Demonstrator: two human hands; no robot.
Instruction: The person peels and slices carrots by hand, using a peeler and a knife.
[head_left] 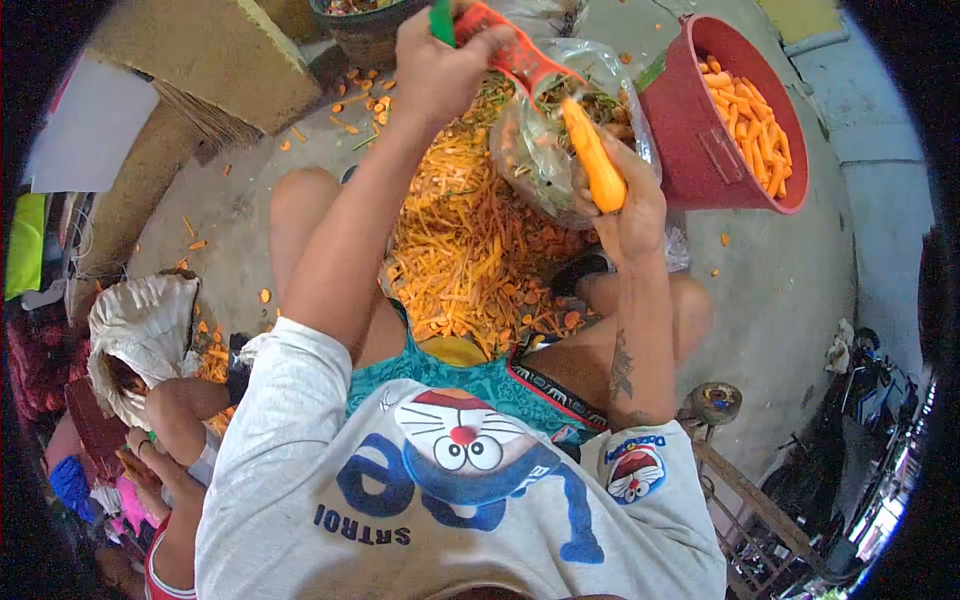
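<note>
My left hand (445,70) is wrapped round an orange-red peeler (515,50) with a green end. The peeler's head reaches toward the tip of a carrot (595,160), which looks peeled and smooth. My right hand (635,195) grips that carrot by its thick end, tip pointing up and away from me. Behind the carrot stands a clear plastic bag (520,150) with green stems and scraps inside. Between my legs a large heap of carrot peelings (460,240) spreads over the floor.
A red tub (690,110) of peeled carrots (750,120) stands tilted at the right. A dark bucket (365,35) is at the top. On the left, another person's hands (160,470) work beside a white sack (150,325). A metal frame (750,490) sits lower right.
</note>
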